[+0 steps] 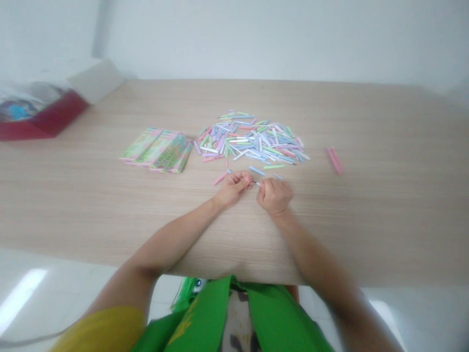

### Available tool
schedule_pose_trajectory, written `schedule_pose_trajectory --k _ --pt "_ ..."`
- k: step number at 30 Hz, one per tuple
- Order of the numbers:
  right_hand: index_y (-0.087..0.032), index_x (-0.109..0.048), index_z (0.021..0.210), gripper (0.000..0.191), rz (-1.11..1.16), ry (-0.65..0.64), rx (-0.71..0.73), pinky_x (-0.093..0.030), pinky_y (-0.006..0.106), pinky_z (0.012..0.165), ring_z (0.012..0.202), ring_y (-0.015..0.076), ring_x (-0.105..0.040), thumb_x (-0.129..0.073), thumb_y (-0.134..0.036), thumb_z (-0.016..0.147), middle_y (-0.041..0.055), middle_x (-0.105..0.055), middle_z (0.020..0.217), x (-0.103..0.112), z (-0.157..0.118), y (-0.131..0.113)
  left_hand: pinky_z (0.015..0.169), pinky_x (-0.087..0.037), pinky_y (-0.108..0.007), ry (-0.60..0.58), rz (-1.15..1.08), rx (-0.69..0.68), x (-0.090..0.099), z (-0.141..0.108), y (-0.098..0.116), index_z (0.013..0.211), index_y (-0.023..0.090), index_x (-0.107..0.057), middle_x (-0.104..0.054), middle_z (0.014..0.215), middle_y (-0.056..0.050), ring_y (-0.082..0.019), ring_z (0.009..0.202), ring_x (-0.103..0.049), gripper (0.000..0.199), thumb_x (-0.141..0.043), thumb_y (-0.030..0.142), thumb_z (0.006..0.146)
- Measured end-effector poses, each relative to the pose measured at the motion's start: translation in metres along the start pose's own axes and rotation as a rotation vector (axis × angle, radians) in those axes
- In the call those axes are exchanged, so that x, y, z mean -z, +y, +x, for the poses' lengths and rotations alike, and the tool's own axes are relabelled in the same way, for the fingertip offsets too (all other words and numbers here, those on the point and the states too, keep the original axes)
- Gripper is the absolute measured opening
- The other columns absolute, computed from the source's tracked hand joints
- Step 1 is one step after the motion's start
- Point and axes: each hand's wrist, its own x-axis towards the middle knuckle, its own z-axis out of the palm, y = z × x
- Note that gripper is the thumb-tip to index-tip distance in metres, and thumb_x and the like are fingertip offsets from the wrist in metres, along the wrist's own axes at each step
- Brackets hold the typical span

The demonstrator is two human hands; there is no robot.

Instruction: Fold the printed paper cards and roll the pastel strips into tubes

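My left hand (233, 187) and my right hand (274, 194) meet near the middle of the table, both closed. Between their fingertips runs a thin white piece with a dark tip (256, 183), its ends hidden in the fingers. Just beyond lies a wide pile of pastel sticks (252, 139) in pink, blue, green, purple and white. A pink stick (220, 178) rests beside my left hand. A blue stick (257, 170) and a green stick (274, 166) lie just past my hands.
Several printed green and pink packs (157, 149) lie side by side at the left of the pile. Pink sticks (334, 160) lie off to the right. An open red and white box (51, 115) stands at the far left. The wooden table's (234, 254) front edge is near my body.
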Motion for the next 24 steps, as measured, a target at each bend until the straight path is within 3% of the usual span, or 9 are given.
schedule_pose_trajectory --k 5,13,19,24 --pt "-0.020 -0.059 0.067 0.044 -0.014 -0.123 -0.029 -0.023 0.036 0.067 0.062 0.0179 -0.047 -0.038 -0.037 0.102 0.0047 -0.059 0.060 0.003 0.002 -0.005 0.067 -0.044 -0.025 0.061 0.443 -0.137 0.021 0.010 0.005 0.075 0.014 -0.071 -0.068 0.069 -0.001 -0.010 0.063 -0.057 0.041 -0.086 0.051 0.065" --pt "-0.017 -0.063 0.081 0.038 0.044 -0.372 -0.285 -0.024 0.033 0.063 0.063 0.0181 -0.054 -0.035 -0.031 0.102 0.0082 -0.065 0.068 0.012 0.007 -0.023 0.068 -0.045 -0.026 -0.056 0.682 -0.130 0.025 0.008 0.012 0.083 0.014 -0.076 -0.072 0.077 -0.005 -0.012 0.067 -0.060 0.034 -0.083 0.045 0.071" --pt "-0.014 -0.063 0.097 0.035 0.116 -0.475 -0.436 -0.023 0.031 0.061 0.061 0.0188 -0.057 -0.033 -0.029 0.103 0.0095 -0.068 0.071 0.025 0.014 -0.028 0.070 -0.046 -0.026 -0.113 0.471 -0.099 0.013 0.003 0.016 0.081 0.015 -0.074 -0.071 0.075 -0.003 -0.012 0.069 -0.061 0.033 -0.087 0.042 0.067" --pt "-0.016 -0.064 0.100 0.036 0.214 -0.498 -0.531 -0.022 0.030 0.061 0.060 0.0180 -0.057 -0.031 -0.030 0.104 0.0082 -0.069 0.072 0.039 0.021 -0.033 0.072 -0.047 -0.027 -0.085 0.327 -0.098 0.002 -0.004 0.011 0.083 0.016 -0.073 -0.070 0.078 -0.002 -0.012 0.072 -0.062 0.034 -0.088 0.042 0.066"
